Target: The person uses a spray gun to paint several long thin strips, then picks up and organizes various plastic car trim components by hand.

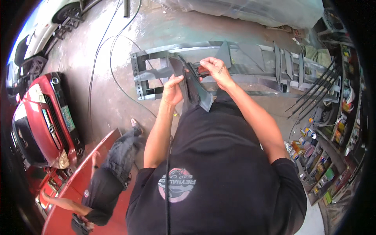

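Note:
In front of my body I hold a long, curved dark grey panel [200,93], which looks like a piece of car trim. My left hand [172,90] grips its left side, with the thumb along the near face and the fingers mostly hidden behind it. On the other side, my right hand [216,72] is closed in a pinch close to the panel's upper edge. Whatever lies between those fingertips is too small or hidden to make out. Below the panel's lower tip is my black shirt [219,156].
Beyond my hands stands a metal rack [137,74] bearing several grey panels [250,56]. Thin black rods [317,88] stick out at right, near shelves of cans and bottles [307,137]. Cables [111,51] cross the floor. A co-worker [107,176] bends by a red panel [64,211]; a red car [45,121] is parked left.

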